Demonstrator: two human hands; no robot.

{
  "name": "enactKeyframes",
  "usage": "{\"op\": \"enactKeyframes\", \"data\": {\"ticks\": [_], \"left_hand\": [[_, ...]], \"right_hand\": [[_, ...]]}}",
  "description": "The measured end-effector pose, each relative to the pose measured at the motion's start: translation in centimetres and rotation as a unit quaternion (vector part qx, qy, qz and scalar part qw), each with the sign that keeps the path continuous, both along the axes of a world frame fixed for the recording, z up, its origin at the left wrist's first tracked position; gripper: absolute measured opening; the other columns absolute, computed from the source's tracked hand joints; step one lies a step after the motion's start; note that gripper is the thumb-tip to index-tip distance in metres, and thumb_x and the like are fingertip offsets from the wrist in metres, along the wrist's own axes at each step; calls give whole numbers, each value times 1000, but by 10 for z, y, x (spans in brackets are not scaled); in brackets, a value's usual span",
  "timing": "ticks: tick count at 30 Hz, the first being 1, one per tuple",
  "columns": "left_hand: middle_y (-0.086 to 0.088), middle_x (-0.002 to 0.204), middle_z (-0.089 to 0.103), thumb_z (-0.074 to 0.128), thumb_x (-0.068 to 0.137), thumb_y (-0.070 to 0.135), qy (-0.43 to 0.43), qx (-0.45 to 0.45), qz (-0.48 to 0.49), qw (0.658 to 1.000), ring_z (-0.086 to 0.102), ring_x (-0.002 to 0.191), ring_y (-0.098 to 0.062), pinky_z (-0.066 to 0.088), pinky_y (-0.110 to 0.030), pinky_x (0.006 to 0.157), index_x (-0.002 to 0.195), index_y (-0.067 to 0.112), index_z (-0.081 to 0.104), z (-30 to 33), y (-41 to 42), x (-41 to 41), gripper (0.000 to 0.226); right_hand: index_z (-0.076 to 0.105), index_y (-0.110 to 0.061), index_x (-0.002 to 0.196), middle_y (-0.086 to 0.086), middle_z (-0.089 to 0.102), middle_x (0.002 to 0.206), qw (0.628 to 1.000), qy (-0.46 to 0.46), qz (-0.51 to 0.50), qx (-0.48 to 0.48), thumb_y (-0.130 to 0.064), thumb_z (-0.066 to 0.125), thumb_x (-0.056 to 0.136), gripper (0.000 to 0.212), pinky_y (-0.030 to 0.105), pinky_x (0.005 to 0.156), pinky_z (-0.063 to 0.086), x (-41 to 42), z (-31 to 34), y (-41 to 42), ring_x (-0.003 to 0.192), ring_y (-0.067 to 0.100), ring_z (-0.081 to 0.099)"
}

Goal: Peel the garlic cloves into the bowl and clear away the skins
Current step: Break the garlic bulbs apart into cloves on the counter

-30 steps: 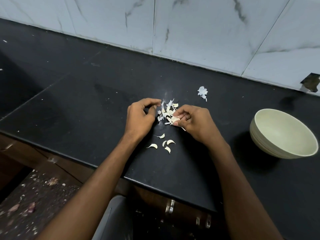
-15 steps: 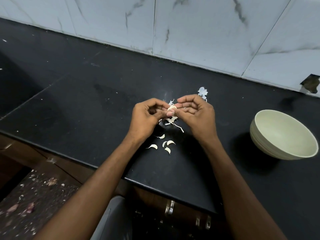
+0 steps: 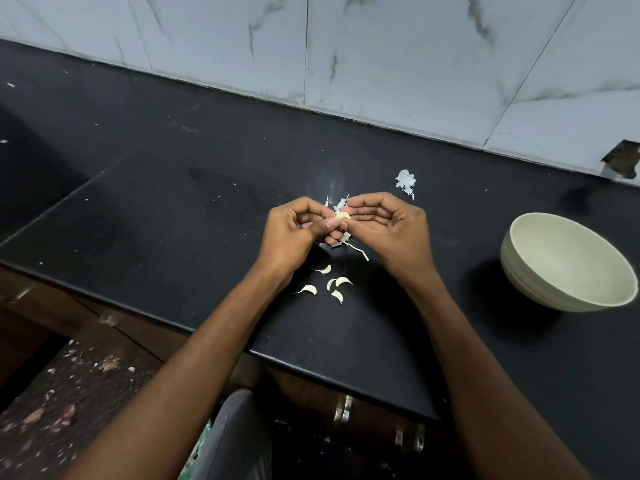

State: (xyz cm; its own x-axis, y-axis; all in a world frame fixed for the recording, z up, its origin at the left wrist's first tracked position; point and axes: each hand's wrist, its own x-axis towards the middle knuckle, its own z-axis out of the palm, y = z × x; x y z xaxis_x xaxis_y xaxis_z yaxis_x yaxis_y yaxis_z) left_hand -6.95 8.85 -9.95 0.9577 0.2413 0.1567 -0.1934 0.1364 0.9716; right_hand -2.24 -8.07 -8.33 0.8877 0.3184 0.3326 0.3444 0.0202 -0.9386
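My left hand [image 3: 289,233] and my right hand [image 3: 391,225] meet fingertip to fingertip over the black counter [image 3: 173,209] and pinch one pale garlic clove [image 3: 343,215] between them. Loose white skins [image 3: 349,242] lie under and behind the hands, partly hidden. Several small cloves [image 3: 337,287] lie on the counter just in front of my wrists. A separate scrap of skin [image 3: 405,181] lies behind my right hand. The cream bowl [image 3: 568,263] stands at the right; I see nothing inside it.
The marble-tiled wall [image 3: 381,64] runs along the back of the counter. The counter's front edge [image 3: 214,336] is close below my forearms, with dark cabinets and metal handles [image 3: 343,408] beneath. Debris litters the floor [image 3: 55,403] at the lower left.
My right hand lifted a clove from the skin pile and both hands came together around it. The clove now shows more plainly between the fingertips.
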Motion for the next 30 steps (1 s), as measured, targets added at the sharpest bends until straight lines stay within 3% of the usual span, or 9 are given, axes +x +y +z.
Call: {"op": "enactKeyframes", "data": {"ticks": [5, 8, 14, 17, 20, 22, 26, 28, 30], "left_hand": [[-16, 83, 73, 71, 92, -5, -22, -29, -28, 999, 67, 69, -22, 57, -30, 68, 91, -5, 62, 4, -1, 1, 9], [-17, 85, 71, 71, 92, -5, -33, -25, -20, 999, 66, 69, -19, 56, -28, 69, 92, -11, 58, 3, 0, 2, 14], [-13, 88, 67, 82, 85, 4, -71, 55, 5, 996, 65, 78, -18, 58, -35, 77, 113, 0, 68, 6, 0, 2, 32], [-19, 87, 68, 87, 77, 1, -66, 60, 1, 996, 68, 79, -24, 60, -42, 80, 104, -4, 70, 7, 1, 3, 32], [-26, 87, 70, 88, 74, -2, -64, 82, 15, 995, 69, 76, -24, 61, -36, 75, 96, -6, 70, 7, 4, 3, 29], [-26, 86, 70, 88, 73, -2, -55, 98, 11, 994, 69, 75, -24, 61, -41, 74, 93, -4, 70, 6, 6, 3, 28], [-17, 83, 67, 89, 78, 11, -49, 209, -17, 977, 64, 73, -36, 58, -50, 71, 89, 12, 67, -4, 7, 3, 25], [-7, 80, 69, 87, 83, 12, -52, 283, -24, 957, 65, 73, -32, 56, -48, 68, 88, 17, 64, -6, 8, 0, 24], [-2, 79, 69, 85, 84, 11, -60, 326, -32, 943, 66, 72, -26, 55, -47, 68, 89, 17, 62, -7, 8, -2, 25]], "right_hand": [[72, 2, 109, 14, 78, 104, 998, 33, -1, 47, 6, 84, 80, 31, 29, 90, 59, 3, -2, 4, 96, 23, 76], [75, -3, 105, 12, 79, 100, 996, 59, 17, 57, 4, 83, 82, 25, 31, 87, 60, 4, -3, 6, 92, 21, 75], [77, 3, 104, 12, 80, 98, 998, 37, 9, 59, 2, 82, 82, 22, 28, 80, 60, 8, -2, 5, 88, 20, 77], [76, 6, 107, 10, 80, 97, 999, 27, 13, 44, 7, 79, 84, 23, 26, 80, 60, 7, -4, 5, 89, 19, 78], [76, 7, 103, 14, 80, 94, 998, 37, 14, 39, 5, 80, 84, 19, 28, 78, 62, 5, -3, 4, 85, 24, 78], [76, 8, 101, 17, 80, 93, 999, 38, 21, 31, 3, 82, 83, 19, 29, 78, 62, 5, -3, 1, 83, 26, 78], [78, 6, 97, 16, 80, 91, 998, 35, 43, -24, 1, 85, 81, 18, 34, 84, 63, 4, -4, -8, 89, 31, 78], [79, 5, 94, 10, 80, 91, 997, 11, 51, -62, 0, 86, 81, 15, 33, 84, 63, 4, -8, -12, 88, 26, 78], [79, 2, 92, 7, 80, 92, 994, -10, 53, -94, -3, 86, 82, 13, 40, 82, 64, 2, -9, -13, 87, 30, 78]]}}
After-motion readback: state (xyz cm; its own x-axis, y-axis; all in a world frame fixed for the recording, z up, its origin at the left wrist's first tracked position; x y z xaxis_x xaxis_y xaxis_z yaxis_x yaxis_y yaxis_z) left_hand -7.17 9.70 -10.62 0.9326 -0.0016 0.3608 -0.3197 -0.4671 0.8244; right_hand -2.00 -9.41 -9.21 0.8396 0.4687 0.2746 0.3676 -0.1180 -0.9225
